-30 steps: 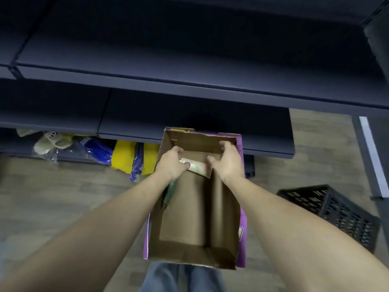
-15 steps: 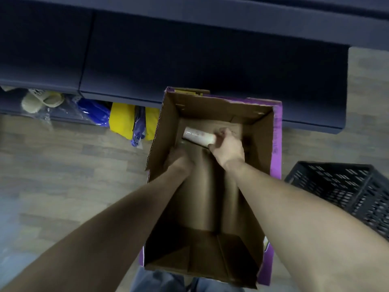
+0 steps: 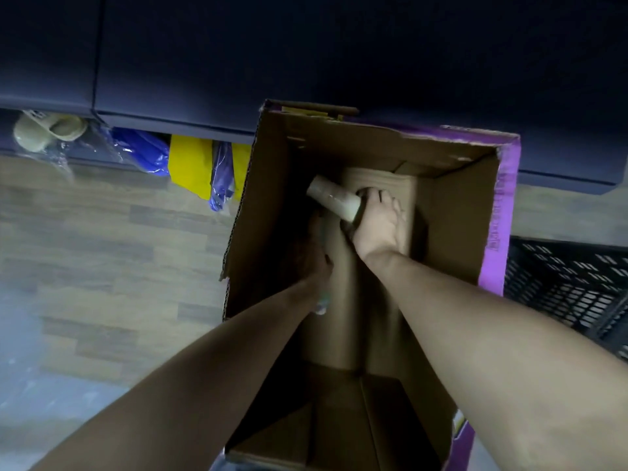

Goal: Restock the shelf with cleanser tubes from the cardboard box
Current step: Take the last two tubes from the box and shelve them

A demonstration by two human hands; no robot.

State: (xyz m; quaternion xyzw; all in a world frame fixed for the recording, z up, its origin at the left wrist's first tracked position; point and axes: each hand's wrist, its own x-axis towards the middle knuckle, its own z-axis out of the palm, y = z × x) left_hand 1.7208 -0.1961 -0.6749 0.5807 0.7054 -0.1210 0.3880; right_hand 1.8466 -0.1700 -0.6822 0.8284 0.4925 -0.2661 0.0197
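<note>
An open cardboard box (image 3: 455, 212) with purple outer sides stands on the floor in front of a dark blue shelf (image 3: 306, 62). Both my arms reach down into it. My right hand (image 3: 380, 229) grips a white cleanser tube (image 3: 334, 200) near the box's far end, the tube lying slanted to the left. My left hand (image 3: 314, 256) is lower in the shadow at the box's left wall, and it holds a greenish tube (image 3: 323, 300) that shows below the wrist.
A black plastic crate (image 3: 571, 287) sits on the floor right of the box. Under the shelf on the left lie blue and yellow plastic-wrapped packs (image 3: 190, 164) and a pale slipper (image 3: 47, 130). Wood-pattern floor (image 3: 102, 266) stretches to the left.
The view has dropped closer to the box. Both hands went from the box's top edge deeper inside. The right hand now holds the white tube lower in the box.
</note>
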